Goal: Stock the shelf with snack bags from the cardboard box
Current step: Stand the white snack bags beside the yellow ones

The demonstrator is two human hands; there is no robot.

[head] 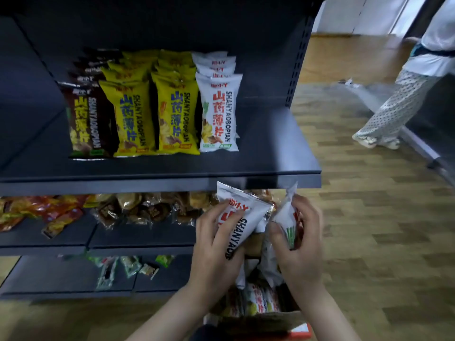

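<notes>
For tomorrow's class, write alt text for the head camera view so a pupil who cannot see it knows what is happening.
A person's left hand and right hand each hold a white snack bag above an open cardboard box of more bags. Above, a dark shelf carries upright rows of brown, yellow and white bags.
</notes>
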